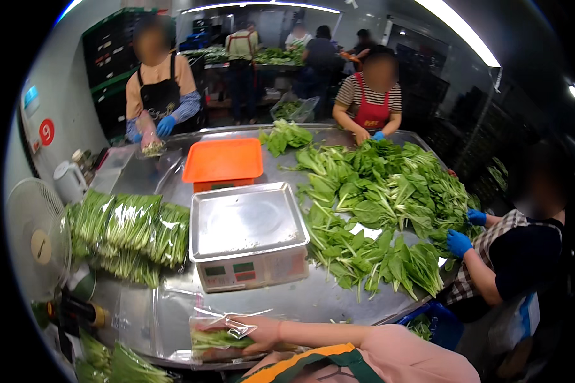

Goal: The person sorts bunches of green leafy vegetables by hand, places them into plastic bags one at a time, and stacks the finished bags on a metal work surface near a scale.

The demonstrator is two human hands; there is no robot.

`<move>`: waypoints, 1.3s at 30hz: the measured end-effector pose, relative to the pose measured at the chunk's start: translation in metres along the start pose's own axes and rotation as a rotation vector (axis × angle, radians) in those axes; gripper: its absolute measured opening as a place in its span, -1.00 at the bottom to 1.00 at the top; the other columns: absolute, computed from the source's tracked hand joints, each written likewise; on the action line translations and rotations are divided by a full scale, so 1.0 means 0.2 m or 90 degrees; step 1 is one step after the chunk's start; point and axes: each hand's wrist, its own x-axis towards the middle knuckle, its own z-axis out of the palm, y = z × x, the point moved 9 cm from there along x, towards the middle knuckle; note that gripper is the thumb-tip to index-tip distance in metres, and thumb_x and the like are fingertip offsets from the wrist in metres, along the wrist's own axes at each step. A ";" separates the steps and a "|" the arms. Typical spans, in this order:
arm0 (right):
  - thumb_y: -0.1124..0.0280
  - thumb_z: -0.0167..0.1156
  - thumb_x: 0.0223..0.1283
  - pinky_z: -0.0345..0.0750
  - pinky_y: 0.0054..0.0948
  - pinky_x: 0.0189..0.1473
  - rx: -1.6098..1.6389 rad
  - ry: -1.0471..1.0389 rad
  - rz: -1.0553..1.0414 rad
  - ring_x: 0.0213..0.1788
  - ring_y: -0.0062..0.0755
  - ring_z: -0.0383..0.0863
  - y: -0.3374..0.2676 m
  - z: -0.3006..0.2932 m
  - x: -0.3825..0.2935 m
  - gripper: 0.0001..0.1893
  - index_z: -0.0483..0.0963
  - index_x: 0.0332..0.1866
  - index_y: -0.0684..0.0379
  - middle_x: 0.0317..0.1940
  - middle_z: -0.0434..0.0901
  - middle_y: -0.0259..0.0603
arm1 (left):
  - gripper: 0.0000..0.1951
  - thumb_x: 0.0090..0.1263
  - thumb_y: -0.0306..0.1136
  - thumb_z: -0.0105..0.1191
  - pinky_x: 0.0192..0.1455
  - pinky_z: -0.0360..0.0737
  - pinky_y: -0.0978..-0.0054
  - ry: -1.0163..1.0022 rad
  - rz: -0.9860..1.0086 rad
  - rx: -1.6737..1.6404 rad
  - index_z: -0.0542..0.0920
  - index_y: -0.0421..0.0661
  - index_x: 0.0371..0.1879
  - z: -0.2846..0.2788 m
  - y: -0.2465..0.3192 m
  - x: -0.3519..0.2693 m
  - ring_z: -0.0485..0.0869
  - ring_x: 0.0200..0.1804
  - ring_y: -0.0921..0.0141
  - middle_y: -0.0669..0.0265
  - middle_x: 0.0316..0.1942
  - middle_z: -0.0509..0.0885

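Note:
Near the table's front edge, my right hand [258, 331] reaches in from the right, its fingers on a clear plastic bag [220, 340] of leafy greens. Part of the hand is behind the shiny film. My left hand cannot be made out; it may be under the bag. More empty clear bags [172, 311] lie flat just left of it. Beyond stands a scale with a steel tray [247, 222], its tray bare. Bagged greens [134, 220] are stacked to its left, and a large loose heap of leafy greens [378, 191] spreads to its right.
An orange scale [223, 160] stands behind the steel-tray one. A fan [40, 242] and a white kettle [69, 182] are at the left. Co-workers stand at the far left, far side and right edge of the steel table [326, 299]. A blue crate [448, 328] sits below the right corner.

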 end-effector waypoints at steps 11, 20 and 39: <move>0.42 0.06 0.26 0.49 -0.41 0.06 0.111 0.118 0.221 -0.01 -0.34 0.59 -0.22 -0.72 -0.17 -0.47 0.20 0.35 0.21 -0.04 0.58 0.03 | -0.77 0.41 -0.44 -0.07 0.01 0.51 0.42 0.221 0.225 -0.022 0.64 -0.30 -0.19 -0.28 0.93 -0.48 0.65 -0.13 0.28 0.11 -0.20 0.71; 0.55 0.11 0.16 0.56 -0.40 -0.23 -0.081 0.403 0.102 -0.33 -0.12 0.67 -0.53 -1.11 -0.28 -0.71 0.54 0.00 0.19 -0.33 0.64 0.00 | -0.73 0.46 -0.35 -0.12 0.03 0.57 0.05 0.209 0.364 -0.370 0.59 -0.30 -0.22 -0.46 0.72 -0.35 0.65 -0.09 0.13 0.05 -0.19 0.67; 0.38 0.28 0.06 0.53 -0.30 0.05 -0.478 0.555 0.445 0.00 -0.12 0.59 -0.27 -1.47 -1.09 -0.44 0.36 0.23 0.18 -0.05 0.58 -0.03 | -0.79 0.42 -0.40 -0.09 0.03 0.57 0.00 0.280 0.325 -0.430 0.56 -0.25 -0.41 -0.59 0.67 -0.25 0.65 -0.11 0.16 0.10 -0.30 0.65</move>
